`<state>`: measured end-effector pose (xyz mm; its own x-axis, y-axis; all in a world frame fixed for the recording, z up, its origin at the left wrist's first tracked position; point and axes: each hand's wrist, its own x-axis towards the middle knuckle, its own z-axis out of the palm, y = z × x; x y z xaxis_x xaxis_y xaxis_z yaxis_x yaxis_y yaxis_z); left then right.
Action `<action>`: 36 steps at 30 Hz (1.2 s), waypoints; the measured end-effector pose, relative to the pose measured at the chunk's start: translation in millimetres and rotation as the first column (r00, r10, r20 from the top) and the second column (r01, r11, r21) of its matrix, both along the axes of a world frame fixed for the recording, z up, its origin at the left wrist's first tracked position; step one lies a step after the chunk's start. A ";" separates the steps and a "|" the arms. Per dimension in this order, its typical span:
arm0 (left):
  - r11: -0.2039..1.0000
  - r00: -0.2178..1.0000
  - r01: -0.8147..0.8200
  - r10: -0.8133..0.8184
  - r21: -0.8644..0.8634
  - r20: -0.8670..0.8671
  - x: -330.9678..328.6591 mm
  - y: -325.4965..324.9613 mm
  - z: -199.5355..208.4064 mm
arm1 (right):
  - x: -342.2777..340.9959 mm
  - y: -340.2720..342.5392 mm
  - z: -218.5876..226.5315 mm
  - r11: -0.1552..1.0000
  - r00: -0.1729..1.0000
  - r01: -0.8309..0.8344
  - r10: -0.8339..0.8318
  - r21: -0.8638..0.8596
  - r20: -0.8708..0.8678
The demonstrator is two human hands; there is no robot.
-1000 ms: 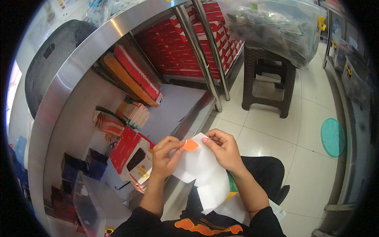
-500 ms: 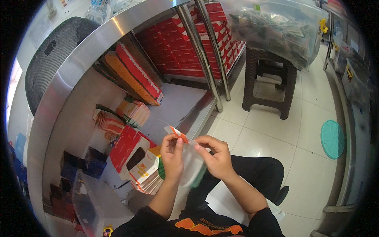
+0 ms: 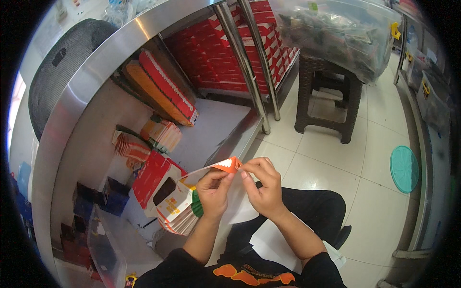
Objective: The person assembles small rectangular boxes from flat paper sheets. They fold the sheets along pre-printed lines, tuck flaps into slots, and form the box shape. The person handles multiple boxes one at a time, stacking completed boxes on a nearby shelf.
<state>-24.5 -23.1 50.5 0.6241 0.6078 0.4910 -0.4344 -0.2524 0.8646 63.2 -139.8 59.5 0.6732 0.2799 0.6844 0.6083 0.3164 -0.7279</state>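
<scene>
orange and white, the folded card (image 3: 227, 166) is up between the two hands, in front of the person. think of a clock with 12 at the top. from the left hand (image 3: 213, 193), the orange end is at 1 o'clock. from the right hand (image 3: 263, 189), it is at 10 o'clock. the card's long side runs from between 8 and 9 o'clock to between 2 and 3, with its thin white part on the left. the left hand pinches the card with thumb and finger. the right hand pinches the tip of the orange end, so both hands are touching it and neither is nearer. fingers cover part of the fold, so i can't tell how it bends there. a pale sheet (image 3: 241, 211) shows at 6 o'clock below the hands, but i can't tell if it joins the card. at 8 o'clock sits a pile of cards (image 3: 176, 206), partly hidden by the left arm. white paper (image 3: 273, 244) lies at 5 o'clock, partly under the right arm.
</scene>
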 end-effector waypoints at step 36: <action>0.984 0.991 -0.133 0.134 0.123 0.000 10.0 -10.2 3.9 | 1.9 5.4 -9.5 0.995 0.995 0.095 -0.096 0.029 0.029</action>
